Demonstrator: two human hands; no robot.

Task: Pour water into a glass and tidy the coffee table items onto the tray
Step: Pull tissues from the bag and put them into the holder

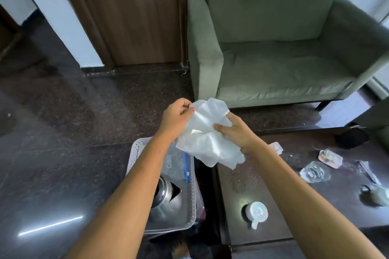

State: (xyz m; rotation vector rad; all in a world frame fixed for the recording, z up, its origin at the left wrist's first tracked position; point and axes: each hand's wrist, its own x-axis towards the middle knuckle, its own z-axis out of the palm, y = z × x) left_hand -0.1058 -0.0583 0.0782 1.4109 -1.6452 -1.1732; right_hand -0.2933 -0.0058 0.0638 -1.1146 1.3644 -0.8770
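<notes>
below and left of the grip, a white perforated plastic tray (135,151) sits under the left forearm, carrying a shiny steel kettle with a black spout (166,194) and a clear flat packet with a blue strip (182,164). at the grip itself, the left hand (179,115) pinches the upper left edge of a crumpled translucent white plastic bag (208,134), thumb and fingers curled onto it. the bag hangs between both hands, held up in the air above the gap between tray and table. the right hand (235,130) clutches the bag's right side, fingers wrapped into its folds. below and right of the grip lies the dark brown coffee table (237,227), with a white round cup with a small handle (256,212) nearest me. just beside the right wrist is a small clear lidded box (276,147). farther right stand a clear faceted drinking glass (314,172) and a pink lidded box (330,159), close together. behind the grip, a grey-green fabric armchair (273,48).
</notes>
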